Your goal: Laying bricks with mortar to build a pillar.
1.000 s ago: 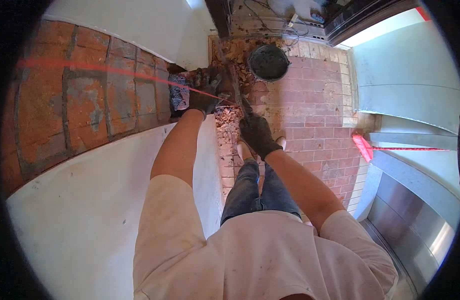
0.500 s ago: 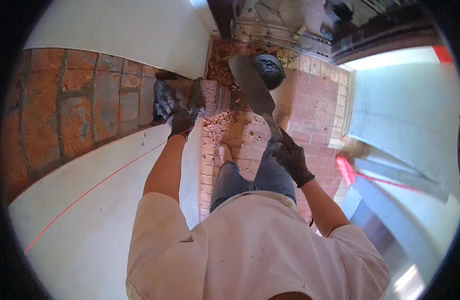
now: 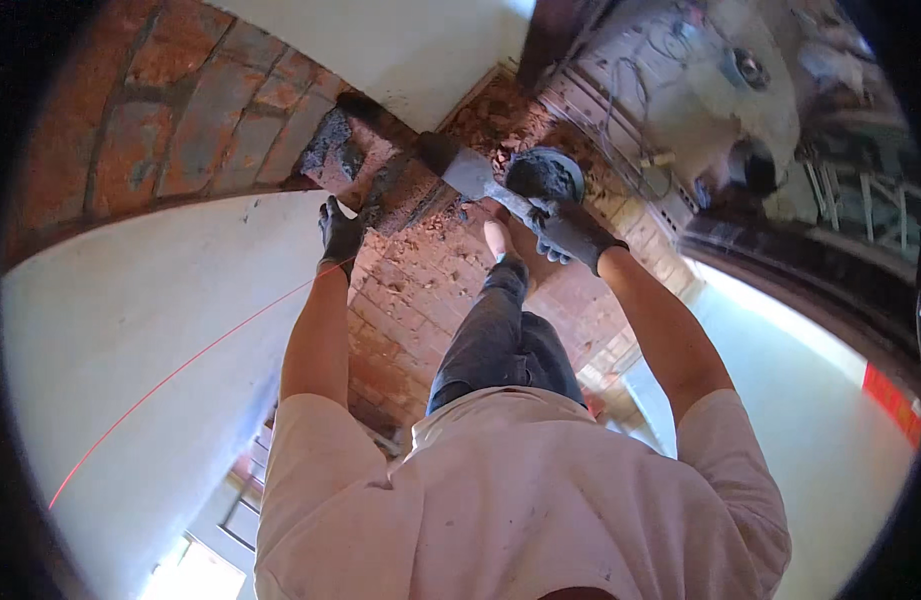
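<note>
In my right hand (image 3: 578, 236), gloved in dark grey, is a trowel (image 3: 470, 172), its blade pointing left toward the broken end of the brick wall. The blade's dark tip lies close to a brick (image 3: 372, 160) on top of that wall, which has wet grey mortar (image 3: 330, 140) at its left end. My left hand (image 3: 341, 235), also gloved, is beside the wall's near face just below the brick, fingers upward and apart, holding nothing I can see. A black bucket (image 3: 577, 172) of dark mortar stands beyond my right hand.
The brick wall top (image 3: 195, 125) runs off to the upper left between pale wall faces. A red string (image 3: 190, 365) stretches along the near face (image 3: 130, 320). Brick rubble (image 3: 500, 110) litters the tiled floor (image 3: 410, 290). Cables (image 3: 620, 100) lie at the upper right.
My left hand has come off the brick and down to the wall's near side. The trowel has swung left, its blade now near the wall end. My view has turned.
</note>
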